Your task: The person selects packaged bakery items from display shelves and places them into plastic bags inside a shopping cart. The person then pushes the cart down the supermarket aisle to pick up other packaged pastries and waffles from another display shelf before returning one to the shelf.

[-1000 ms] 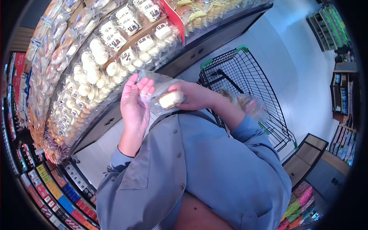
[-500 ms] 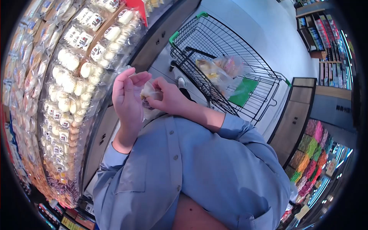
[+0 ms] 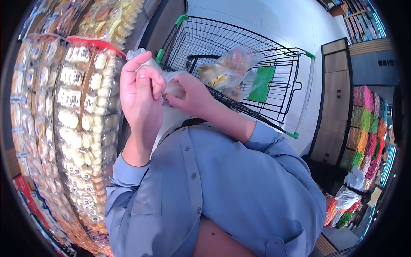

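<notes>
A translucent plastic bag (image 3: 170, 78) spans the space between my hands, with part of it showing above my left fingers. My left hand (image 3: 140, 92) is raised with its palm towards me, thumb and fingers pinched together on the bag. On the other side, my right hand (image 3: 193, 96) is closed on the bag's near part. What the bag contains, if anything, is mostly hidden behind my fingers. Just beyond both hands stands a black wire shopping cart (image 3: 274, 49) with green corners. Clear bags of packaged food (image 3: 229, 70) lie in it.
Along the left runs a shelf of small wrapped cakes (image 3: 72, 120), with a red divider (image 3: 92, 42) near its far end. A wooden cabinet (image 3: 332, 98) stands right of the cart, beside colourful goods (image 3: 364, 128). White plastic (image 3: 349, 195) shows at lower right.
My view has shifted along the shelf, and the cart appears farther left. My left fingers have gone from spread to pinched on the bag. More of the bag now shows.
</notes>
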Action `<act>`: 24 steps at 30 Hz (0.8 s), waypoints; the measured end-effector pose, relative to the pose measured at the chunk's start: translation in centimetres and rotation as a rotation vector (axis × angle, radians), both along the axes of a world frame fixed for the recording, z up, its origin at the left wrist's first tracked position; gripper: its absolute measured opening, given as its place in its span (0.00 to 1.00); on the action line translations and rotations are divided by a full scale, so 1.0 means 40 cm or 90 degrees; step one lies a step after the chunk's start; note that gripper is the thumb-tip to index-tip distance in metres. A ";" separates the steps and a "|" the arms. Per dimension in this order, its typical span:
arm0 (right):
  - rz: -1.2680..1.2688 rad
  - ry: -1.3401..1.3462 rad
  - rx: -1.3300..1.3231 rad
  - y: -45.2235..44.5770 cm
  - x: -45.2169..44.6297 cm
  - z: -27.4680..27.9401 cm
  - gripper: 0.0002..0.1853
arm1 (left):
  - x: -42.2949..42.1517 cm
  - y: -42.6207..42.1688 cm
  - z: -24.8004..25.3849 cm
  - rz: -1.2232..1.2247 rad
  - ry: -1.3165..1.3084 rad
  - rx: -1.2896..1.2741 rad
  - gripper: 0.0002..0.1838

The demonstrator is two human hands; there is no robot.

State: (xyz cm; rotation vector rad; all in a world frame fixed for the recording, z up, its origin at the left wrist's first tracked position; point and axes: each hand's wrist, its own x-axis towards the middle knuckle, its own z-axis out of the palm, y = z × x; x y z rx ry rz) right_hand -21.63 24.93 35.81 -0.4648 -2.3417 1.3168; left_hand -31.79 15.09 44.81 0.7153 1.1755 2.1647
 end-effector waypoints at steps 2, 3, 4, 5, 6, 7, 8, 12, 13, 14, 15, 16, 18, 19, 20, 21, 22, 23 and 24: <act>-0.026 -0.004 -0.034 0.073 0.016 -0.003 0.27 | 0.008 0.073 0.008 -0.034 0.019 -0.005 0.15; -0.042 -0.013 -0.064 0.107 0.022 -0.008 0.27 | 0.010 0.109 0.010 -0.059 0.033 -0.008 0.15; -0.064 -0.031 -0.071 0.138 0.027 -0.022 0.27 | 0.013 0.144 0.008 -0.064 0.045 -0.033 0.15; -0.072 -0.027 -0.074 0.166 0.034 -0.037 0.27 | 0.016 0.178 0.000 -0.072 0.049 -0.036 0.15; -0.093 -0.013 -0.076 0.193 0.042 -0.054 0.25 | 0.019 0.214 -0.012 -0.079 0.050 -0.061 0.15; -0.114 0.000 -0.078 0.224 0.051 -0.070 0.23 | 0.024 0.251 -0.025 -0.087 0.051 -0.086 0.15; -0.122 0.003 -0.083 0.255 0.059 -0.086 0.23 | 0.035 0.285 -0.039 -0.091 0.040 -0.106 0.15; -0.171 -0.101 -0.153 0.355 0.101 -0.160 0.27 | 0.058 0.398 -0.122 -0.124 0.017 -0.190 0.15; -0.174 -0.152 -0.197 0.376 0.108 -0.183 0.28 | 0.059 0.422 -0.144 -0.132 0.020 -0.197 0.15; -0.181 -0.149 -0.206 0.393 0.113 -0.219 0.28 | 0.058 0.445 -0.168 -0.132 0.008 -0.224 0.15; -0.167 -0.211 -0.214 0.403 0.117 -0.263 0.31 | 0.058 0.465 -0.186 -0.132 -0.004 -0.252 0.14; -0.151 -0.274 -0.223 0.409 0.120 -0.285 0.34 | 0.059 0.481 -0.197 -0.127 0.000 -0.277 0.14; -0.119 -0.328 -0.225 0.416 0.123 -0.315 0.35 | 0.047 0.499 -0.236 -0.138 0.003 -0.303 0.14; -0.078 -0.382 -0.217 0.421 0.122 -0.327 0.36 | 0.037 0.507 -0.256 -0.140 0.005 -0.320 0.14; -0.083 -0.384 -0.224 0.419 0.123 -0.350 0.36 | 0.029 0.512 -0.275 -0.147 0.004 -0.325 0.14; -0.066 -0.384 -0.221 0.415 0.121 -0.364 0.36 | 0.020 0.515 -0.290 -0.145 -0.005 -0.338 0.14; -0.050 -0.384 -0.217 0.412 0.119 -0.379 0.36 | 0.010 0.518 -0.305 -0.143 -0.014 -0.350 0.13; -0.054 -0.387 -0.225 0.414 0.116 -0.395 0.36 | -0.002 0.520 -0.320 -0.149 -0.017 -0.356 0.13; -0.021 -0.399 -0.210 0.422 0.111 -0.398 0.35 | -0.014 0.522 -0.336 -0.153 -0.020 -0.365 0.13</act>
